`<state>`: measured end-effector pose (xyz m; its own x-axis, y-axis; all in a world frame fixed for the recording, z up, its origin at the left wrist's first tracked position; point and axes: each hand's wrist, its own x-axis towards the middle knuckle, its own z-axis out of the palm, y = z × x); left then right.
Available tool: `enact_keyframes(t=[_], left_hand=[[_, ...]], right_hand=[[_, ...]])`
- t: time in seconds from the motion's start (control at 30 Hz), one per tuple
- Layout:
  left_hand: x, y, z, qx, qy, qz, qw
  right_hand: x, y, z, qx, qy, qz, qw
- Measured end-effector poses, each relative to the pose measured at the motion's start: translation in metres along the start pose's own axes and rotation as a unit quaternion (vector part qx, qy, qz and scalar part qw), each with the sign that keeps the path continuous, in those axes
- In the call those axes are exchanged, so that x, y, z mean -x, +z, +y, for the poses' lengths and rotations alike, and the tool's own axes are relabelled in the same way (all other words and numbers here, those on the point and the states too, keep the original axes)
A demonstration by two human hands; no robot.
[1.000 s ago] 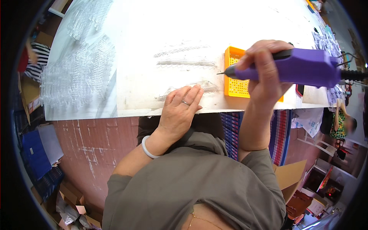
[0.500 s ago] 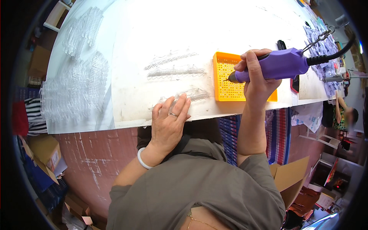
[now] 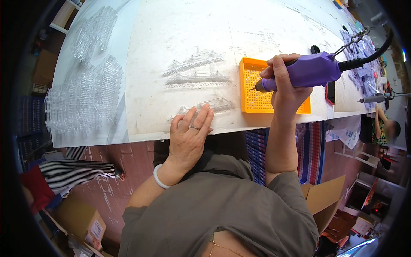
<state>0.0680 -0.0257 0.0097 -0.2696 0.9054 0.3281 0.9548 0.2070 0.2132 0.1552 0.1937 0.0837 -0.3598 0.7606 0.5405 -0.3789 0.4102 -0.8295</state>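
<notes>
My left hand (image 3: 188, 135) lies at the table's front edge, its fingers stretched out over a clear plastic strip (image 3: 223, 103) that they partly cover. Two more clear toothed strips, a nearer one (image 3: 198, 80) and a farther one (image 3: 195, 62), lie just beyond. In my right hand (image 3: 286, 90) is a purple electric screwdriver (image 3: 316, 73), held level with its thin tip pointing left. That tip is over a shallow orange perforated basket (image 3: 242, 96); whether it touches anything, I cannot tell. A chain and a black cable run from the tool's rear end.
Heaps of clear plastic strips (image 3: 85, 100) cover the table's left side. At the far right lies a purplish-white pile (image 3: 364, 77). A red-and-black object (image 3: 330, 93) lies beside the basket. Someone in striped trousers (image 3: 72, 173) is at left; another person (image 3: 380, 128) is at right. A cardboard box (image 3: 327, 195) stands low right.
The person in striped trousers has come farther into view at the left. Both my hands and the screwdriver have barely moved. The tabletop looks less glaring.
</notes>
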Motion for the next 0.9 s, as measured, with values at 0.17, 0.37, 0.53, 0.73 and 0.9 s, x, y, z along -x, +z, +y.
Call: enact_keyframes(t=[0.17,0.37,0.53,0.73,0.9], left_hand=[[-0.001,0.0,0.0,0.003,0.002,0.0,1.0],[0.0,0.001,0.0,0.006,-0.001,0.01,1.0],[0.0,-0.001,-0.003,0.035,-0.004,0.022,0.999],[-0.015,-0.012,-0.005,0.186,-0.022,0.079,0.979],[-0.031,-0.014,-0.005,0.32,-0.074,0.141,0.934]], right_hand=[[-0.001,0.001,0.001,0.006,-0.004,-0.001,1.0],[-0.001,0.001,-0.005,0.012,0.032,-0.06,0.998],[-0.003,0.005,-0.009,0.03,0.015,-0.032,0.999],[0.0,0.015,-0.047,-0.088,-0.026,-0.011,0.996],[0.011,0.036,-0.06,-0.192,-0.028,-0.061,0.979]])
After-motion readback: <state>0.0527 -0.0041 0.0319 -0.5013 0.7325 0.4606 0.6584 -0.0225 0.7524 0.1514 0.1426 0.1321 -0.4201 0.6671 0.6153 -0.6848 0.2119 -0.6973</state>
